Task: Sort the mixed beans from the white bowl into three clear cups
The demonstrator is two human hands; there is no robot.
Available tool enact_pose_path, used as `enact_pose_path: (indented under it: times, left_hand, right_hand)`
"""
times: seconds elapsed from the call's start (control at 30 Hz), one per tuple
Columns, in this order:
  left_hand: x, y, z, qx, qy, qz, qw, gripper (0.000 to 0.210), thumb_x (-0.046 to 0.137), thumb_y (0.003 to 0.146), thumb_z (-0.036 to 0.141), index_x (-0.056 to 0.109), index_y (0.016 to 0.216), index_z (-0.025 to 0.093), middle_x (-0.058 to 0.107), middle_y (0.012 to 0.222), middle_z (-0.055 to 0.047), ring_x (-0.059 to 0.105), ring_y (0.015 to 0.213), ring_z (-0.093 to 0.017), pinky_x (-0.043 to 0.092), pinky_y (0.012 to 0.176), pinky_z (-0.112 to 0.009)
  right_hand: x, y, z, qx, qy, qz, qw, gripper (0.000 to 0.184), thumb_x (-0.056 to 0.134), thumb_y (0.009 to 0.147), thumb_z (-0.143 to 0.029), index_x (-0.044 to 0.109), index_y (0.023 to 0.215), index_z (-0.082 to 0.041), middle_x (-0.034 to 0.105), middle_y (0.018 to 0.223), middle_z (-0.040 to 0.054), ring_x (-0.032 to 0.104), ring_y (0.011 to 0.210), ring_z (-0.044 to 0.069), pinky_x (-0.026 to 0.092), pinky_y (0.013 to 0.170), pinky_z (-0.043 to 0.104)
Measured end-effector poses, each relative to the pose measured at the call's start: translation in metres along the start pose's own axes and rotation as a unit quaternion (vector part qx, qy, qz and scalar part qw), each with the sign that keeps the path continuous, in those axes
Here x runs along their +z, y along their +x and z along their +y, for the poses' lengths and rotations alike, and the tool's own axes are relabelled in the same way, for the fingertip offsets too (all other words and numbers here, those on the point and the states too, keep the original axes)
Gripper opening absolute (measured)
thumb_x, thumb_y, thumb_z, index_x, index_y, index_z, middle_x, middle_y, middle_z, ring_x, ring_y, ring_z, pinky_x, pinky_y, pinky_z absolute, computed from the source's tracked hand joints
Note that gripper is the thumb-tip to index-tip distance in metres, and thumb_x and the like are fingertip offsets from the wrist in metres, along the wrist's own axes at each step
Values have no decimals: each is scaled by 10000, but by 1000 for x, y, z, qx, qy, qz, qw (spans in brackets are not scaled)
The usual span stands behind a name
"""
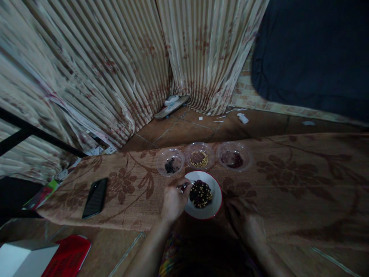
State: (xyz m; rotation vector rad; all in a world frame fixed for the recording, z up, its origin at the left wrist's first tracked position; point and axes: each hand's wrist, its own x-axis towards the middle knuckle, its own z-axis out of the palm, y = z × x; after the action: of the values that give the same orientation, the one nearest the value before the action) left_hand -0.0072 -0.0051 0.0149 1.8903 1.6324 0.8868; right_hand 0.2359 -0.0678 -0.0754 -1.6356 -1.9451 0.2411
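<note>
My left hand (174, 198) is closed at the left rim of a white bowl with a red edge (215, 207). Between its fingers is a thin metal tool that looks like tweezers (182, 186), its tip mostly hidden. A mix of black, dark red and yellow beans (201, 193) lies in the bowl. My right hand (245, 217) rests on the cloth to the right of the bowl, fingers loosely apart in shadow. Behind the bowl stand three clear plastic bowls: one with black beans (170, 165), one with yellow beans (204, 159), one with dark red beans (235, 161).
A brown floral cloth (288, 192) covers the low bench. A phone (95, 198) lies at its left. A white box (25, 257) and a red bag (70, 254) are at lower left. Beyond are a striped curtain (115, 57), a slipper (172, 107) and scraps on the tiled floor.
</note>
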Motion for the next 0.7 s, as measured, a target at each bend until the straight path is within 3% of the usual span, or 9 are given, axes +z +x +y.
enact_pose_path:
  times: [0.17, 0.3, 0.47, 0.6, 0.7]
  left_hand:
    - [-7, 6, 15, -21, -60, 29, 998, 104, 631, 856, 256, 718, 826, 206, 745, 850, -16, 691, 786, -159, 527, 694, -227]
    - [-2, 28, 38, -11, -95, 27, 995, 128, 626, 867, 299, 718, 842, 214, 738, 834, -6, 683, 752, -151, 521, 679, -226]
    - [35, 79, 75, 93, -98, 3, 991, 122, 624, 858, 247, 715, 790, 204, 735, 804, -7, 680, 736, -146, 503, 677, -221]
    - [68, 109, 92, 109, -28, -21, 993, 91, 644, 843, 234, 731, 825, 216, 745, 789, 1, 674, 689, -140, 494, 676, -228]
    - [73, 111, 92, 99, -5, -22, 995, 85, 650, 840, 233, 734, 844, 220, 746, 769, 1, 682, 688, -147, 493, 676, -233]
  right_hand:
    - [0, 2, -3, 8, 6, 3, 1000, 265, 445, 972, -301, 702, 978, -236, 710, 985, 52, 648, 852, 192, 469, 770, 310]
    - [1, 3, -5, 10, -2, 14, 1000, 256, 454, 970, -289, 706, 990, -253, 714, 972, 38, 647, 825, 186, 478, 732, 294]
    - [4, 4, -3, -5, -6, 43, 999, 241, 474, 960, -274, 714, 974, -256, 714, 922, 41, 648, 791, 177, 477, 688, 278]
    - [2, 6, -4, -17, 2, 57, 998, 236, 473, 957, -251, 709, 969, -253, 714, 920, 47, 652, 802, 179, 486, 695, 275]
    - [-1, 7, -8, -11, 9, 47, 999, 260, 449, 962, -233, 708, 954, -251, 709, 914, 51, 651, 808, 179, 493, 705, 281]
